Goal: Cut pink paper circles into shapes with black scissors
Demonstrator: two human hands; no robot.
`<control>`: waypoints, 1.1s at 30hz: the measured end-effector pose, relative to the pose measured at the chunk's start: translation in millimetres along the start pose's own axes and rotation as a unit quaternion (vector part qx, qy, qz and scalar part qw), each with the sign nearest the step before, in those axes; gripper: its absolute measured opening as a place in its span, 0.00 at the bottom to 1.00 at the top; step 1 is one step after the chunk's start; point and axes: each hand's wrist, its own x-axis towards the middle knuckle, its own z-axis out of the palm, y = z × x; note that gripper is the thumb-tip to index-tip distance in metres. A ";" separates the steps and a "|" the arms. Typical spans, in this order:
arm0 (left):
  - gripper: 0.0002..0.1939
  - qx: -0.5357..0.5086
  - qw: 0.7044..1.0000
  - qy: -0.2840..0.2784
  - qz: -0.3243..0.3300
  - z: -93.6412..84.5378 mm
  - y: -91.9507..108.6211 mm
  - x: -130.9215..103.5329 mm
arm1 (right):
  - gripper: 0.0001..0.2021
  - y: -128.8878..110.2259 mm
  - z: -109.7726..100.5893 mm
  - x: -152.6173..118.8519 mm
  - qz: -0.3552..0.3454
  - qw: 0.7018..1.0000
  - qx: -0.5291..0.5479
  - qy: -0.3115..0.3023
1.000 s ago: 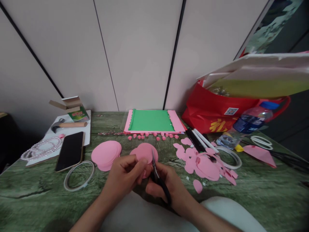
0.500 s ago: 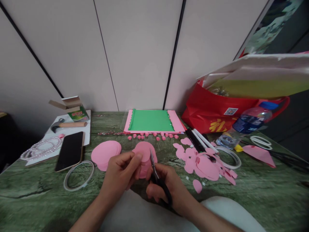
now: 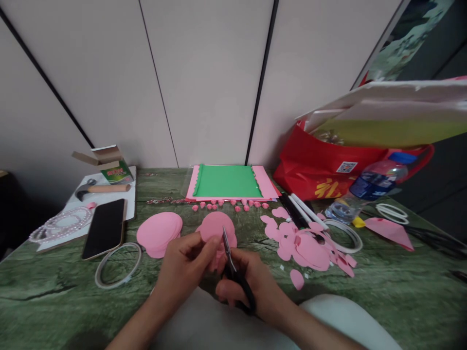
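My left hand [image 3: 189, 265] pinches a small piece of pink paper, mostly covered by the fingers. Black-handled scissors [image 3: 239, 279] are gripped in my right hand [image 3: 251, 279], their blades pointing up and away beside the left fingertips. Just beyond both hands lies a stack of pink paper rounds [image 3: 218, 225] on the green wood-patterned table [image 3: 44, 301]. More pink ovals [image 3: 160, 232] are piled left of it. Several tiny rolled pink pieces [image 3: 237, 209] stand in rows farther back.
A phone [image 3: 104, 228], tape roll [image 3: 118, 266], hammer [image 3: 109, 188] and beads [image 3: 60, 225] are at left. Green sheet [image 3: 226, 181] lies behind. Pink scraps [image 3: 310, 250], another tape roll [image 3: 345, 236], pens [image 3: 304, 209], a bottle [image 3: 368, 187] and red bag [image 3: 317, 163] are at right.
My right hand and the scissors have shifted slightly left, with the blades nearer the left fingertips. The pink piece in my left hand now shows less, and more of the round behind is visible.
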 end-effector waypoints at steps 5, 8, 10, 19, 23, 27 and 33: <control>0.17 -0.019 0.997 -0.079 -0.013 -4.4 -3.3 2.5 | 0.19 -4.5 -1.9 1.0 -0.031 1.000 0.001 0.000; 0.16 -0.021 0.995 -0.099 -0.023 -5.5 -5.3 3.2 | 0.20 -6.8 -2.4 0.9 -0.031 0.999 0.012 -0.005; 0.16 -0.023 0.994 -0.102 -0.026 -5.6 -5.0 3.1 | 0.21 -7.3 -2.5 0.6 -0.033 0.999 0.005 -0.004; 0.14 -0.039 0.992 -0.112 -0.034 -6.6 -3.2 4.5 | 0.20 -6.5 -4.4 0.1 -0.024 1.000 -0.019 -0.005; 0.14 -0.037 0.993 -0.112 -0.021 -6.5 -3.3 5.0 | 0.20 -5.8 -5.4 0.1 -0.035 0.999 -0.009 -0.016; 0.16 -0.006 0.996 -0.088 0.010 -5.7 -4.7 4.8 | 0.20 -6.5 -5.5 0.0 -0.038 0.999 -0.013 -0.011; 0.20 0.037 0.999 -0.024 0.032 -5.8 -7.4 3.7 | 0.18 -5.0 -5.6 0.3 -0.032 0.999 -0.040 0.008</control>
